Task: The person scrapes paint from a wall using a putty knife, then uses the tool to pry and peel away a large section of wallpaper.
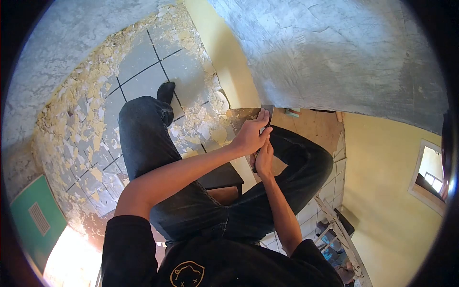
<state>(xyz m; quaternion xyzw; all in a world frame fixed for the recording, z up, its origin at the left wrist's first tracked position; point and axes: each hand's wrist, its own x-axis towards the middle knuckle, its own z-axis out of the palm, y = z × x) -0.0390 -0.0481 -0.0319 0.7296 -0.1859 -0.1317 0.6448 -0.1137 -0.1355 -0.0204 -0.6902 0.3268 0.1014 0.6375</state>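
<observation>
A scraper (267,113) with a flat metal blade and a dark handle is held in both hands, in front of my bent right knee. My left hand (249,137) is closed around its upper part, the fingers lying along the tool close to the blade. Lower down, my right hand (264,160) grips the handle, whose dark end shows beside the palm. The blade's tip reaches the lower edge of the grey, stripped wall (334,57), near where a yellow painted strip (241,81) borders it.
Peeled paint flakes (88,129) cover much of the grey tiled floor (138,62). I sit on a dark seat (222,177) with knees spread. A yellow wall (377,162) with a framed opening (430,167) stands at right. A wooden ladder-like frame (342,234) is lower right, a green panel (38,222) at left.
</observation>
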